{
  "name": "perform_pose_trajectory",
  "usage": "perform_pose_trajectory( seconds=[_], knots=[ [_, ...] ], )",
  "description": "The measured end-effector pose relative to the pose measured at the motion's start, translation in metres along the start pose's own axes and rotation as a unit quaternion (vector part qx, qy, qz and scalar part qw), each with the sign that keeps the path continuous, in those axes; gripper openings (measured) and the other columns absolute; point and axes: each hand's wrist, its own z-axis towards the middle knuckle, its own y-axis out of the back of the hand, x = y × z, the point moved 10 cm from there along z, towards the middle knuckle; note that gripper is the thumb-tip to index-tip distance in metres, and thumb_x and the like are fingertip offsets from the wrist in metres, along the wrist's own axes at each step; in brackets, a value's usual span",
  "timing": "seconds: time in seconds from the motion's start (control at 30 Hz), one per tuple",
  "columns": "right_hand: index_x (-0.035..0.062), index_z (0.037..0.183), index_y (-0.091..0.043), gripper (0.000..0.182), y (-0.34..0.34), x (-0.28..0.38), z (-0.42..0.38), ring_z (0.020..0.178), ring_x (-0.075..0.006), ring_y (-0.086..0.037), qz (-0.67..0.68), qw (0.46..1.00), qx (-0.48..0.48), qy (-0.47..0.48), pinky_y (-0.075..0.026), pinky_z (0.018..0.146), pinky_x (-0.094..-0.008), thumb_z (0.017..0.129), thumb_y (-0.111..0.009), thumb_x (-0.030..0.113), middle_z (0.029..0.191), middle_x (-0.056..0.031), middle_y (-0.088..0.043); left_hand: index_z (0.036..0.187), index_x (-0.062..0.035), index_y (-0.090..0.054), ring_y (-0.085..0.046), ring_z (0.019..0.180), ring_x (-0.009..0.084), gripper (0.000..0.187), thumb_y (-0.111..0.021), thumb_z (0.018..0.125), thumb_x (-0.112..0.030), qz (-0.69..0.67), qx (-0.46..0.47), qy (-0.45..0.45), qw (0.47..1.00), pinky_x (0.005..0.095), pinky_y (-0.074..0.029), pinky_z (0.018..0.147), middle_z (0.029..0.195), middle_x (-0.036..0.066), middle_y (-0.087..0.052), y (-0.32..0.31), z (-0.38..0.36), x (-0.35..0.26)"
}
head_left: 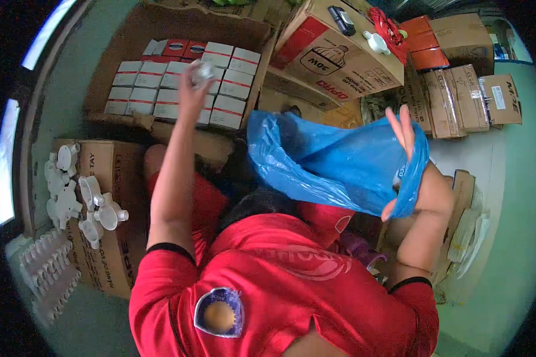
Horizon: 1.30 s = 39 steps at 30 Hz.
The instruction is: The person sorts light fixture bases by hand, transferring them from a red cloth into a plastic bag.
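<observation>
My left hand (193, 86) is raised over a large open carton (131, 27). Its fingers are closed round a small shiny, whitish object (202, 72), too blurred to name. Below it, rows of small white boxes with red stripes (227, 105) fill the carton. On the right, my right hand (404, 137) grips the rim of a blue plastic bag (345, 157), its fingers above and its thumb tip below. The bag's mouth is spread, and its film hides the palm. Something white with lettering (401, 172) shows at the bag's edge near that hand.
White round plastic fittings (90, 193) lie on a brown carton (110, 250) at left. A printed carton (339, 53) stands ahead, with a black device (341, 20), a white fitting (376, 43) and red strapping (387, 27) on top. Further cartons (458, 98) are stacked at right.
</observation>
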Motion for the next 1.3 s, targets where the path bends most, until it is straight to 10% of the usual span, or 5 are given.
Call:
perform_pose_trajectory(
  seconds=[0.13,0.27,0.53,0.8,1.3],
  knots=[
    [0.0044,0.159,-0.003,0.163,0.007,0.030,0.015,0.148,-0.0414,-0.024,-0.066,0.995,-0.030,0.062,-0.021,0.118,-0.0473,0.037,-0.086,0.073,0.162,-0.0294,-0.014,0.130,-0.0063,-0.053,-0.058,0.115,0.0197,0.057,-0.078,0.078,-0.008,-0.252,0.373,-0.121,0.885,0.0372,-0.049,0.097,0.124,0.007,-0.060,-0.094,-0.083,-0.203],
    [0.0048,0.159,-0.011,0.142,0.016,0.042,0.013,0.147,-0.0437,-0.024,-0.126,0.979,-0.104,0.118,-0.021,0.118,-0.0491,0.054,-0.081,0.071,0.161,-0.0303,-0.014,0.128,-0.0093,-0.057,-0.061,0.116,0.0333,0.059,-0.083,0.076,-0.022,-0.056,0.514,-0.181,0.837,0.0399,-0.048,0.099,0.127,0.016,-0.063,-0.142,-0.147,-0.237],
    [0.0037,0.159,-0.011,0.137,0.039,0.041,0.000,0.146,-0.0369,-0.027,-0.164,0.955,-0.201,0.141,-0.023,0.119,-0.0451,0.057,-0.075,0.069,0.162,-0.0242,-0.017,0.125,-0.0053,-0.061,-0.065,0.110,0.0307,0.041,-0.071,0.087,-0.016,0.072,0.209,-0.184,0.958,0.0392,-0.049,0.098,0.117,0.016,-0.067,0.054,-0.110,-0.285],
    [0.0039,0.159,-0.011,0.141,0.034,0.033,0.004,0.147,-0.0360,-0.024,-0.174,0.952,-0.200,0.150,-0.022,0.119,-0.0453,0.054,-0.076,0.072,0.163,-0.0227,-0.014,0.120,-0.0193,-0.064,-0.052,0.123,0.0316,0.053,-0.080,0.070,-0.017,0.565,0.060,-0.022,0.822,0.0490,-0.035,0.107,0.124,0.006,-0.062,0.256,-0.170,-0.204],
    [0.0042,0.159,-0.011,0.150,0.039,0.041,0.011,0.149,-0.0343,-0.020,-0.196,0.946,-0.197,0.170,-0.021,0.120,-0.0457,0.048,-0.079,0.077,0.165,-0.0200,-0.010,0.095,-0.0064,-0.061,-0.062,0.098,0.0338,0.029,-0.076,0.071,-0.013,0.506,-0.057,0.075,0.858,0.0437,-0.043,0.089,0.093,0.014,-0.068,0.308,-0.243,-0.145]
  ],
)
